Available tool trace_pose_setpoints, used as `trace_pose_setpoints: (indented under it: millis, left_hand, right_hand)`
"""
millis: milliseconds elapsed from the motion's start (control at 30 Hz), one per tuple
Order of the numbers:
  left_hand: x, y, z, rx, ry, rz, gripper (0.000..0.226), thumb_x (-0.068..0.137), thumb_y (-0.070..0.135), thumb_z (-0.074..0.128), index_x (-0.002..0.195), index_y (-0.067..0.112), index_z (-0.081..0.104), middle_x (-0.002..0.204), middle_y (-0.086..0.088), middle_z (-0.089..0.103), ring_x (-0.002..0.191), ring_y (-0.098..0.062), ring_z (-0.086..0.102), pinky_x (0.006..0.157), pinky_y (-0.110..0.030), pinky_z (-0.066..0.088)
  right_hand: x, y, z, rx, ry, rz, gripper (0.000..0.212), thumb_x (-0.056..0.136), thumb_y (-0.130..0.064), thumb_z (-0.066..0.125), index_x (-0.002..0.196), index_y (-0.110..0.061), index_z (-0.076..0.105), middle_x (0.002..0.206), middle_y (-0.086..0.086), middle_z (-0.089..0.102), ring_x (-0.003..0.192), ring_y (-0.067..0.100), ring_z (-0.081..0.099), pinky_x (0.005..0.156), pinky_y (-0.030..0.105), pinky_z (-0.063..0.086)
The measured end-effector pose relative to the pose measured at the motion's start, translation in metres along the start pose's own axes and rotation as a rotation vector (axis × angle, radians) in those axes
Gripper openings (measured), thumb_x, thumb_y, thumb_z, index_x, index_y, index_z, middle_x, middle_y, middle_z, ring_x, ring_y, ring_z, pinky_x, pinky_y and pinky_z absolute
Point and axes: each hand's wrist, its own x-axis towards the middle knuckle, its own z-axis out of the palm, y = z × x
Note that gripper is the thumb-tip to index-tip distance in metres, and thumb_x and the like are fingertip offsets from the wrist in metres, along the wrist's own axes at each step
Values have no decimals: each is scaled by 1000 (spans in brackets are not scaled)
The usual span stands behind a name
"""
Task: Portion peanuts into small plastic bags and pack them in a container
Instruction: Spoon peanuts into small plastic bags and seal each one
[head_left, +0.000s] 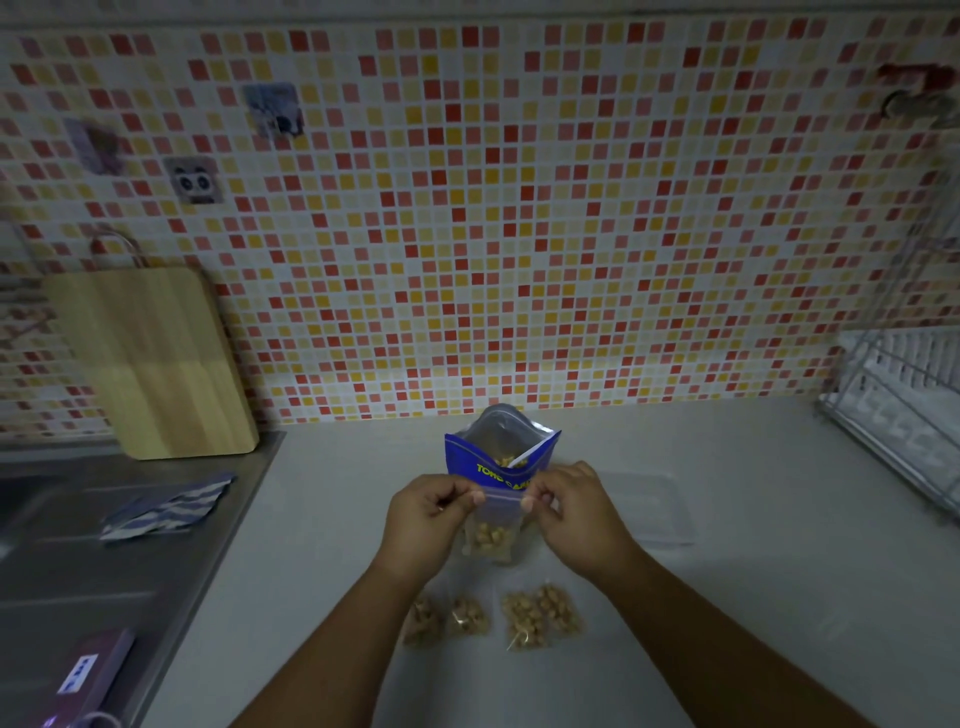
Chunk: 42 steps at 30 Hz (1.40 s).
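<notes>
A small zip bag (491, 535), its lower half full of peanuts, hangs above the counter (753, 597). The left hand (423, 512) pinches one end of its top strip and the right hand (576, 512) pinches the other, which looks like sealing. If the strip closes only partly, nuts could spill once the bag is laid down. Just behind stands the open blue peanut pouch (501, 449), and a knuckle nudge could tip it. Several filled bags (540, 616) lie nearer the person. A clear container (654, 512) sits to the right, hard to make out in the dim light. The sink (78, 545) and a striped cloth (166, 506) are at the left.
</notes>
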Motion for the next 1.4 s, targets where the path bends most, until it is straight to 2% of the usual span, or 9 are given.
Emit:
trace_pose_setpoints:
  millis: [133,367,467,567,767,967,1133,1267,1400]
  left_hand:
    - [9,-10,-40,-116,154,-123,14,82,4,67,74,15,70,72,6,71,65,4,62,71,-14,48]
    - [1,-26,-59,-82,82,-211,8,84,8,66,78,10,71,77,0,72,73,-8,64,76,-22,49]
    - [-3,-36,-51,-172,19,-260,11,87,7,61,77,7,66,77,-5,66,77,-17,60,79,-32,48]
    - [-7,-41,-40,-287,-24,-321,20,92,7,52,74,12,58,68,0,59,73,-21,52,71,-32,46]
    - [-11,-52,-30,-314,-10,-416,17,96,12,47,80,14,52,78,-7,52,72,-22,56,64,-30,47]
    - [-15,-74,-26,-172,21,-548,17,95,18,49,79,16,54,73,-8,55,66,-22,52,59,-31,47]
    - [-22,-85,-5,168,20,-452,19,94,20,51,75,23,56,70,-2,64,65,-20,58,60,-28,44]
    - [-21,-98,8,329,30,-410,16,94,22,48,80,27,55,79,-12,69,75,-28,63,64,-26,44]
    - [-27,-107,21,360,27,-394,17,94,20,47,80,26,55,85,-11,70,84,-31,62,66,-26,39]
  right_hand:
    - [-4,27,-24,111,63,208,46,77,3,61,51,-33,50,60,-3,57,53,-1,53,56,-2,36]
    - [-14,31,14,75,-301,292,33,78,-3,66,57,-29,61,62,-10,61,54,-8,55,59,0,38]
    - [-8,23,56,-20,-351,230,15,82,-18,61,81,-17,75,88,4,75,79,5,65,81,17,46]
    - [-4,17,87,-276,-395,181,43,83,-43,42,107,-18,66,116,3,66,114,23,54,100,26,35]
    - [-1,24,116,-457,-353,234,43,88,-41,50,126,-21,54,139,2,49,137,26,29,111,36,25]
    - [-4,27,119,-455,-303,283,20,88,-29,49,104,-24,61,112,-3,64,119,23,45,97,39,32]
    - [-11,26,99,7,-143,342,5,83,-20,57,84,-22,62,80,-6,60,90,20,61,88,33,44]
    - [-21,28,84,248,-37,349,30,85,-15,60,66,-31,44,69,-1,59,65,14,55,62,24,43]
    - [-27,33,75,316,126,286,30,88,-21,59,68,-36,41,64,-5,53,62,-1,52,56,9,36]
